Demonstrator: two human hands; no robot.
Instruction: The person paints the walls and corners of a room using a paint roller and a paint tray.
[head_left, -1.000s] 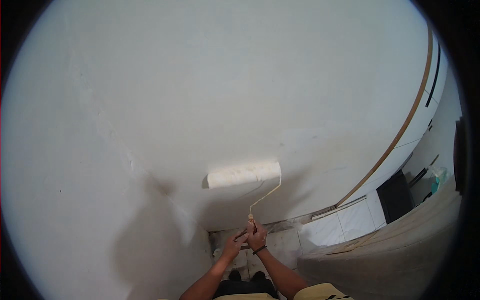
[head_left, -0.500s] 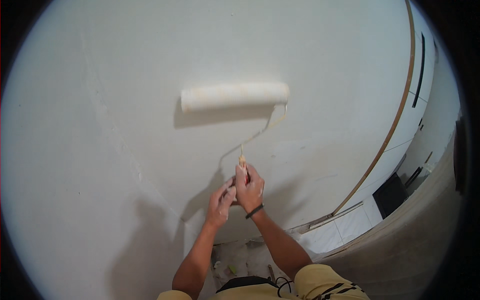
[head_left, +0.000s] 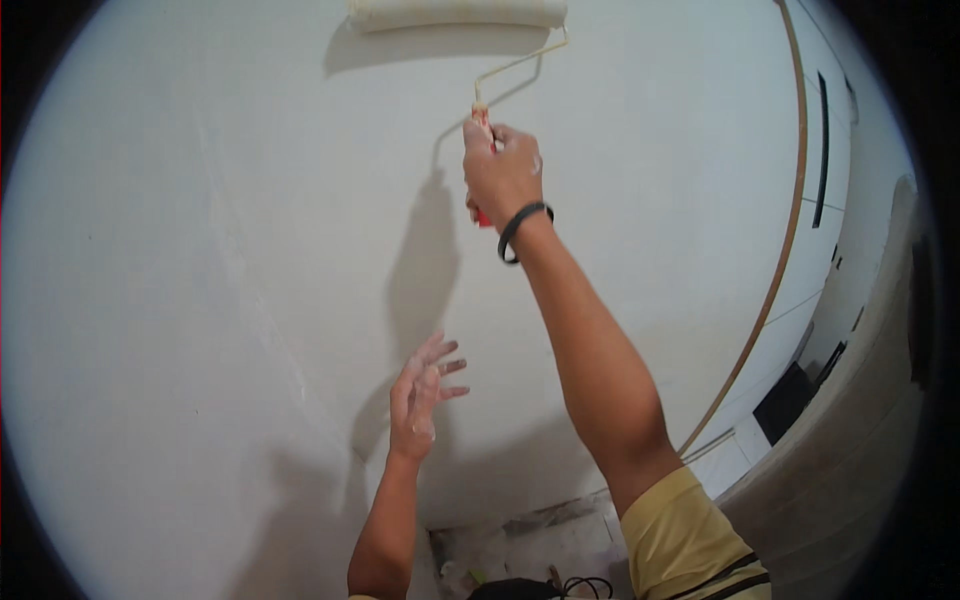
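My right hand grips the red handle of a paint roller, with my arm stretched up along the pale wall. The roller's long white sleeve lies level at the top of the view, its upper edge cut off, and a thin bent wire frame joins it to the handle. Lower down, my left hand holds nothing. Its fingers are apart and whitish smears cover them. A dark band circles my right wrist.
To the left, a rough seam runs down the wall at a corner. A brown strip edges the wall on the right, with white panels beyond. Below lies a dusty, littered floor with a black cable.
My right hand has pushed the roller up the wall. My left hand has come away from the handle area, and its fingers have spread.
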